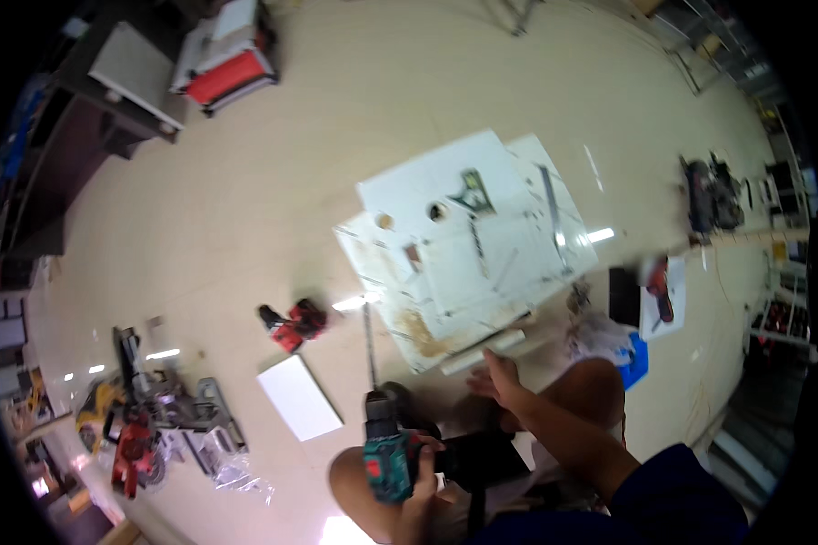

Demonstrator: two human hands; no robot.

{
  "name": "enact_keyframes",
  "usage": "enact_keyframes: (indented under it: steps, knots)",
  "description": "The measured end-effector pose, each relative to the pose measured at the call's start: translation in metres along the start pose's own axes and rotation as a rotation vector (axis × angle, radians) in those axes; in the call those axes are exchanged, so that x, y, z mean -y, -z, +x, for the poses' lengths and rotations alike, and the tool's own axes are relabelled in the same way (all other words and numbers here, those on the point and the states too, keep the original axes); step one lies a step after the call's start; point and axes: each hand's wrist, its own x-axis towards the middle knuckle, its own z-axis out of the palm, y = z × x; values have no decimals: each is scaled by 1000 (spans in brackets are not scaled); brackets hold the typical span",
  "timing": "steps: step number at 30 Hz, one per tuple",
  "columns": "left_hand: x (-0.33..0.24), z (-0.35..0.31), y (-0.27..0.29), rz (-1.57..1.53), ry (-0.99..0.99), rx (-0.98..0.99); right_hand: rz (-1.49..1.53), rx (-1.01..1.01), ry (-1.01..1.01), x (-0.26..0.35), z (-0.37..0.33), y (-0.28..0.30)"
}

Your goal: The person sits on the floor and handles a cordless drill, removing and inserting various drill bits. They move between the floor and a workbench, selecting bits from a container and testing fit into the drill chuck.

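Note:
My left hand (424, 472) is wrapped round the grip of a green and black cordless drill (389, 459). A long thin drill bit (370, 350) points away from its chuck. My right hand (502, 380), fingers apart, is by a white strip (483, 352) at the near edge of the white worktable (386, 309); whether it touches the strip I cannot tell. On the table is a white board (404, 184) with round holes. A green and white packet (474, 193) and a dark drill bit (478, 245) lie on top. A long metal strip (552, 213) rests near the right edge.
A red and black power tool (293, 325) and a white panel (300, 397) lie on the floor at left. Farther left is a saw (141, 445) among other tools. At right are a red drill (661, 291), clear plastic (600, 338) and a blue item (638, 359).

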Motion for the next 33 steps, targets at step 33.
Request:
enact_keyframes:
  steps: [33]
  knots:
    - [-588,-57,266,-438,-265,-481,-1067,101,-73,172,-332,-96]
